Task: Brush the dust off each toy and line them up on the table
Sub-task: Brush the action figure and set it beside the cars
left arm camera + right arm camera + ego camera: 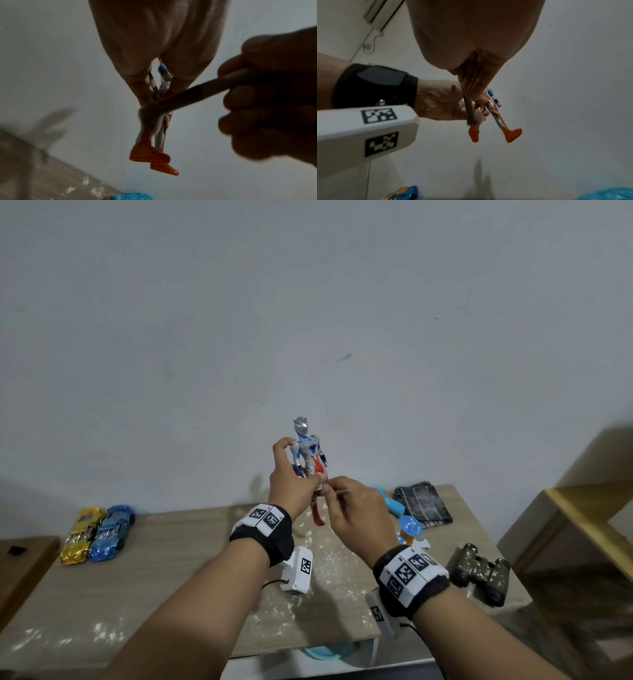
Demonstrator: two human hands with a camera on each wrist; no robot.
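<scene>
The action figure (pixel 310 460) is held upright in the air above the desk (pixel 178 546), clear of its surface, apparently so that the brush (pixel 180 100) can reach all round the legs and loosened dust falls away. The left hand (pixel 289 477) grips the figure at the waist, thumb and fingers curled round it, feet hanging free below. The right hand (pixel 356 513) pinches the brush handle between thumb and fingertips, pencil-fashion. In the left wrist view the bristles lie against the figure's upper legs, just below the left hand's fingers.

Both forearms are raised and converge at the figure, wrists bent slightly inward.

To the figure's left, a gold car (pixel 80 535) and a blue car (pixel 111 532) sit side by side, touching, on the desk; judged already dusted and lined up. To the figure's right lie the binoculars (pixel 483 573), a blue and orange toy (pixel 407 527) and a folded cloth (pixel 423 503). White dust speckles the desk beneath the figure.
</scene>
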